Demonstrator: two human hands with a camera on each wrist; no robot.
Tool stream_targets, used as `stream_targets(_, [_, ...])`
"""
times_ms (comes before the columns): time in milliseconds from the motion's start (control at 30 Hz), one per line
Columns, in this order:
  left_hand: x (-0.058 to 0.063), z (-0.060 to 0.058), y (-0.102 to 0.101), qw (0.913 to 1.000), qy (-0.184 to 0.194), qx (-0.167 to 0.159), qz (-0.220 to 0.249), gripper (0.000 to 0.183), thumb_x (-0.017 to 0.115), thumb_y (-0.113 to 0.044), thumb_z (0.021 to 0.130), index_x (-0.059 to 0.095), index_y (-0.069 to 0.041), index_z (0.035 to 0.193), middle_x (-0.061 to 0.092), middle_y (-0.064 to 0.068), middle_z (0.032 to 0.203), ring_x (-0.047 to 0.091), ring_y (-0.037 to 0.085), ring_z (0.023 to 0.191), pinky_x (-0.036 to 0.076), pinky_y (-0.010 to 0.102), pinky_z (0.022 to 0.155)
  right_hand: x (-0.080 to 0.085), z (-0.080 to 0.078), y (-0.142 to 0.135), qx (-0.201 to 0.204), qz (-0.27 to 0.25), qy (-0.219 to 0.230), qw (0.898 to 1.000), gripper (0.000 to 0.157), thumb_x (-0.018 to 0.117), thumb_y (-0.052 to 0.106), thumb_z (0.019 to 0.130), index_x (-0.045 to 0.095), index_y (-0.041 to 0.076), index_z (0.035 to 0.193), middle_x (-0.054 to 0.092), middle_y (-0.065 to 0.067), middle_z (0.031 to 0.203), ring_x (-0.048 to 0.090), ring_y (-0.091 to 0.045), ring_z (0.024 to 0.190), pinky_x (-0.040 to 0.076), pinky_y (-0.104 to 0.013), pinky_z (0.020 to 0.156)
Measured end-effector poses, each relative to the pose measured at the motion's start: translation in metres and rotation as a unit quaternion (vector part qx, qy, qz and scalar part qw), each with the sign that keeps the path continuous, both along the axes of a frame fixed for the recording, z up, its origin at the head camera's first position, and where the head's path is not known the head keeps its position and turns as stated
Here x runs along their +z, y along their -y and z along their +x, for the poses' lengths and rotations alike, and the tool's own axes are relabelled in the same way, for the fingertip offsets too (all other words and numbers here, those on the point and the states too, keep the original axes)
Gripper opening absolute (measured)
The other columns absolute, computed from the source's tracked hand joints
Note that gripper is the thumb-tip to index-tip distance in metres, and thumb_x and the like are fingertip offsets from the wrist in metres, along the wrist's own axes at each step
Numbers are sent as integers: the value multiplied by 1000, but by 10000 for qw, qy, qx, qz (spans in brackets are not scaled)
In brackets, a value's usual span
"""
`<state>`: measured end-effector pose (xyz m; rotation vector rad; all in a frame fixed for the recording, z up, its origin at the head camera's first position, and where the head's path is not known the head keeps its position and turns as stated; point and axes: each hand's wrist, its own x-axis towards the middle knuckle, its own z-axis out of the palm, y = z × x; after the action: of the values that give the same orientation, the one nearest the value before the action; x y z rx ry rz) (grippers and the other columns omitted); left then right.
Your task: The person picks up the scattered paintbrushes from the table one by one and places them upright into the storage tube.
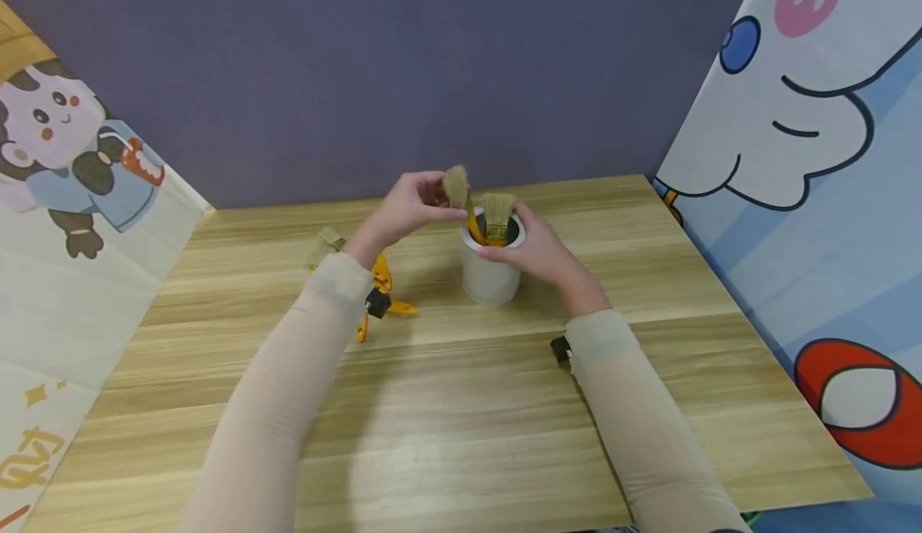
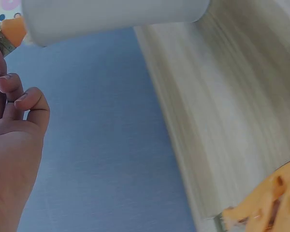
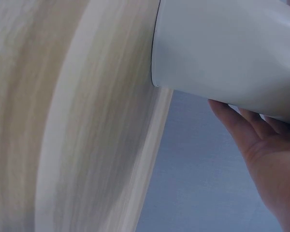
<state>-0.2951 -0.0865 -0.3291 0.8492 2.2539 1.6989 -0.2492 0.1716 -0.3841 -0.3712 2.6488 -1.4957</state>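
Note:
A white cylindrical cup (image 1: pixel 491 277) stands upright on the wooden table. My right hand (image 1: pixel 540 249) grips its rim and side; in the right wrist view, fingers (image 3: pixel 237 123) lie against the wall of the cup (image 3: pixel 222 53). One paintbrush (image 1: pixel 499 217) with pale bristles is inside, bristles up. With my left hand (image 1: pixel 418 205) I pinch another paintbrush (image 1: pixel 455 186) near its metal band, bristles up, its orange handle pointing down into the cup's mouth. The left wrist view shows this brush's metal band (image 2: pixel 1 42) at my fingertips. How deep the handle reaches is hidden.
Several paintbrushes with orange handles (image 1: pixel 402 308) lie on the table (image 1: pixel 461 421) to the left, partly covered by my left forearm. A dark wall (image 1: pixel 432 77) rises behind the table. Printed cartoon panels stand at both sides.

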Motion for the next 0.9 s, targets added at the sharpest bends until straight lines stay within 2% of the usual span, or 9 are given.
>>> stream_targets(167, [-10,-1,-2,9998,51,113,-150,41,86,-7,89,72,-5,127,77,3,102,71,18,92,60,31,83,2,0,1,-26,73,19,10000,99,91,51,81,39,21,159,54,-13,157,55,-34,143,47,-58,116])
stream_targets(300, [-14,-3,-5,9993,-98,44,-357,40,87,-11,89,72,-7,126,76,4,103,71,18,91,59,35,83,3,0,1,-61,106,47,9999,99,91,52,82,38,21,160,53,-13,157,55,-34,143,47,-59,116])
stream_targets(533, [-12,-2,-9,9976,-311,-73,-606,23,86,-16,90,70,-9,105,66,1,88,57,17,79,49,32,71,2,1,0,-22,62,63,10000,100,90,53,82,37,22,161,53,-13,158,55,-34,142,47,-59,115])
stream_targets(700, [-10,0,-12,9957,-407,-267,-789,21,85,-20,91,67,-11,96,58,2,80,49,18,74,43,32,69,1,2,0,12,7,94,10000,100,89,55,82,36,23,161,55,-13,154,58,-34,138,49,-59,112])
stream_targets(833, [-10,1,-16,9940,-481,-450,-871,19,85,-21,93,68,-12,96,55,4,79,48,18,73,42,32,68,0,2,-1,29,-58,108,9999,101,89,57,82,36,24,161,56,-11,153,59,-32,136,50,-58,112])
stream_targets(900, [-11,0,-17,9942,-459,-486,-838,18,84,-20,93,71,-11,102,59,4,82,49,18,74,44,32,69,0,1,-1,36,-62,89,9999,101,89,58,82,36,24,162,55,-11,154,58,-32,138,49,-58,112])
